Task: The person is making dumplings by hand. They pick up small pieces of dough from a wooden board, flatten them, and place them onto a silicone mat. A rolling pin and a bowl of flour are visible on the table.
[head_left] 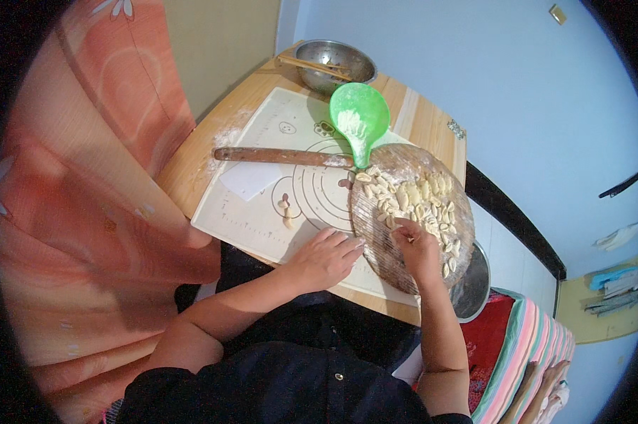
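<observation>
My right hand (418, 249) rests on a round woven tray (375, 237), fingertips pinched on one of the several small pale dough pieces (414, 201) spread over it. My left hand (326, 258) lies flat, palm down, on the white pastry mat (262, 212) by the tray's left edge, fingers apart and holding nothing. Two or three small dough bits (285, 210) lie on the mat ahead of that hand.
A wooden rolling pin (280, 156) lies across the mat. A green plastic scoop (359, 116) with flour rests above the tray. A metal bowl (335, 63) with chopsticks sits at the wooden table's (191, 166) far end. Orange curtain on the left; a metal lid (474, 286) under the tray.
</observation>
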A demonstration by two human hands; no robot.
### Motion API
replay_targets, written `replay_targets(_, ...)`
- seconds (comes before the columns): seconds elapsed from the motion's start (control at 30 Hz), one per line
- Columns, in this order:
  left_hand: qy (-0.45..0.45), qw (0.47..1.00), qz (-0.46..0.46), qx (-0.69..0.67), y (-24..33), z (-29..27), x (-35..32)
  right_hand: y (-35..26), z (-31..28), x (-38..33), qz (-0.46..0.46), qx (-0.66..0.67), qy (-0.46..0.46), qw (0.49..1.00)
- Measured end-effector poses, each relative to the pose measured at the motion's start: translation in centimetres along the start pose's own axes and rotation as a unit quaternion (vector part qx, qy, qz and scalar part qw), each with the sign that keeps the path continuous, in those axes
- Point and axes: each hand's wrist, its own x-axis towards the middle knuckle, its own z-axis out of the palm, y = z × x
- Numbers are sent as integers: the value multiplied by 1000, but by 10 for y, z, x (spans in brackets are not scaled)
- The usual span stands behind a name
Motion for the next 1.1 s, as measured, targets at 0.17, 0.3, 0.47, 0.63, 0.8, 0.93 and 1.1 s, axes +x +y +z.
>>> replay_targets(0.17, 4, 1000, -4, -3, 0, 1, 0, 7, 2, -1, -100, -8, 30, 994)
replay_targets(0.3, 1, 1000, -5, -5, 0, -1, 0, 6, 14, -4, -33, 184, -13, 982)
replay_targets(0.47, -3, 1000, -4, 8, 1, -2, 1, 8, 17, 3, 19, 125, 13, 992)
replay_targets(0.63, -1, 1000, -11, -2, 1, 0, 0, -5, 11, 1, 17, 58, 36, 998)
replay_targets(0.8, -3, 1000, -8, 3, -1, 3, 0, 0, 12, -2, -16, 43, 85, 995)
replay_targets(0.93, 23, 1000, 1, 13, 1, 2, 0, 0, 2, -11, -69, -65, 52, 994)
replay_targets(1.1, 34, 999, 7, 20, 1, 0, 2, -5, 1, -20, -98, -112, 58, 987)
